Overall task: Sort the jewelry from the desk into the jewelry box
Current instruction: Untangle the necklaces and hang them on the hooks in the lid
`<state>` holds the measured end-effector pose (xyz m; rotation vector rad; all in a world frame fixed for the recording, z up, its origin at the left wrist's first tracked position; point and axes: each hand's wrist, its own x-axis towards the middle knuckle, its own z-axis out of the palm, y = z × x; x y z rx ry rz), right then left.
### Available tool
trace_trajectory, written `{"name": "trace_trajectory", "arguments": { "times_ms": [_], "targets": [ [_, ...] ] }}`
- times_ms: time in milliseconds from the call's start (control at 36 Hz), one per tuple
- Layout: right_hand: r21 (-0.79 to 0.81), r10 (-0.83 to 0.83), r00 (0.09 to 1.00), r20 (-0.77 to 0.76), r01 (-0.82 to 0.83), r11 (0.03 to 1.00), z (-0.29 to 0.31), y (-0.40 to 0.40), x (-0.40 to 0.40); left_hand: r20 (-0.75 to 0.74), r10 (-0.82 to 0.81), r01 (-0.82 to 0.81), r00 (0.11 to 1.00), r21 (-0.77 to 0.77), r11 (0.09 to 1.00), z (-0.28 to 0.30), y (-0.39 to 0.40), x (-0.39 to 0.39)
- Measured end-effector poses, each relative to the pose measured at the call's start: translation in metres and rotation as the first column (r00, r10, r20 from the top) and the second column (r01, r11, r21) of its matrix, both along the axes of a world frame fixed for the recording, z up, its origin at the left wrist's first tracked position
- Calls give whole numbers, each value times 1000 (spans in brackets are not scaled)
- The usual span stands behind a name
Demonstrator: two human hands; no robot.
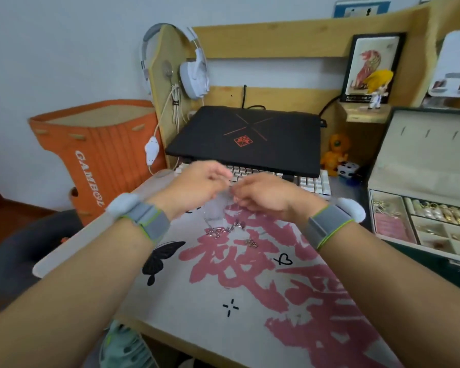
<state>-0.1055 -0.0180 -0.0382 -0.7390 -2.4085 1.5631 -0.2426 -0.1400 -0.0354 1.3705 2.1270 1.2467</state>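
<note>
Both hands are raised together above the far part of the pale desk mat with large pink brush characters (pixel 250 266), in front of the white keyboard (pixel 314 183) that sits under the closed black laptop with a red emblem (pixel 247 136). The left hand (pixel 197 185) and the right hand (pixel 266 193) are blurred, their fingertips nearly meeting; the fingers of each are curled inward, and a small clear plastic pouch (pixel 215 208) hangs just below the gap between them, seemingly pinched at its top edge, though which fingers hold it cannot be made out. Directly under the pouch, lying on the mat and apart from both hands, is a silver chain with small charms (pixel 225 230), and just to its right a smaller silver-and-gold jewelry piece (pixel 251 243). Each wrist wears a grey strap with a green edge (pixel 150 220). Well to the right, at the desk edge, stands the open dark green jewelry box with a cream lining (pixel 420 166), its lid upright; its compartments hold gold rings on rolls (pixel 444 212) and a pink card in the left section (pixel 392 225). White headphones (pixel 194 70) hang on the wooden desk frame, and an orange folding stool (pixel 96 152) stands to the left of the desk.
</note>
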Motion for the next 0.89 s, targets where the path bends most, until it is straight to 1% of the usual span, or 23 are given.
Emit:
{"name": "trace_trajectory", "arguments": {
  "times_ms": [28, 83, 111, 139, 194, 222, 278, 333, 389, 500, 556, 611, 667, 694, 722, 778, 833, 861, 889],
  "targets": [
    [118, -1, 998, 70, -7, 993, -1, 2, 6, -13, -9, 8, 1000, -64, 998, -10, -1, 2],
    [353, -46, 983, 176, -20, 935, -6, 9, 20, -42, -50, 41, 998, -197, 980, -32, -2, 7],
    [423, -42, 976, 214, -54, 905, -8, 13, 24, -75, -75, 54, 994, -248, 967, -39, -4, 8],
    [450, -33, 962, 272, -97, 888, -12, 18, 30, -100, -93, 62, 991, -281, 958, -47, -4, 10],
    [427, 6, 927, 375, -179, 887, -20, 20, 37, -141, -82, 39, 987, -288, 957, -53, -7, 13],
    [415, 14, 915, 403, -197, 888, -27, 22, 41, -148, -70, 27, 987, -275, 961, -55, -7, 15],
    [454, 9, 924, 383, -197, 869, -33, 21, 42, -179, -51, 4, 983, -250, 968, -52, -8, 15],
    [495, -6, 931, 365, -189, 848, -34, 19, 44, -244, -49, -12, 969, -244, 970, -47, -7, 16],
    [535, -3, 918, 397, -228, 813, -33, 17, 44, -278, -37, -28, 960, -228, 973, -41, -7, 17],
    [542, 29, 881, 472, -316, 779, -30, 14, 46, -207, -13, -26, 978, -187, 982, -31, -6, 22],
    [511, 49, 878, 476, -321, 797, -24, 16, 51, -147, -36, 10, 989, -170, 985, -28, -5, 26],
    [466, 57, 928, 367, -237, 852, -10, 20, 61, -70, -69, 59, 995, -141, 988, -22, -3, 34],
    [395, 77, 981, 177, -143, 907, 12, 22, 71, 45, -124, 127, 991, -81, 989, -18, 0, 44],
    [339, 91, 992, 89, -116, 934, 24, 23, 79, 114, -172, 178, 978, -38, 983, -15, 2, 52],
    [287, 109, 994, 14, -108, 952, 36, 24, 81, 196, -216, 217, 957, 17, 976, -12, 2, 56],
    [239, 78, 992, -95, -53, 970, 61, 32, 102, 338, -340, 317, 878, 123, 941, -6, 17, 75],
    [170, 63, 979, -196, -30, 985, 78, 39, 115, 425, -411, 359, 807, 200, 912, 6, 28, 90],
    [141, 51, 965, -258, -15, 990, 90, 52, 135, 446, -466, 394, 764, 250, 885, 17, 51, 107],
    [93, 66, 948, -310, -39, 995, 94, 54, 136, 477, -486, 398, 732, 280, 874, 24, 54, 113]
  ]
}}
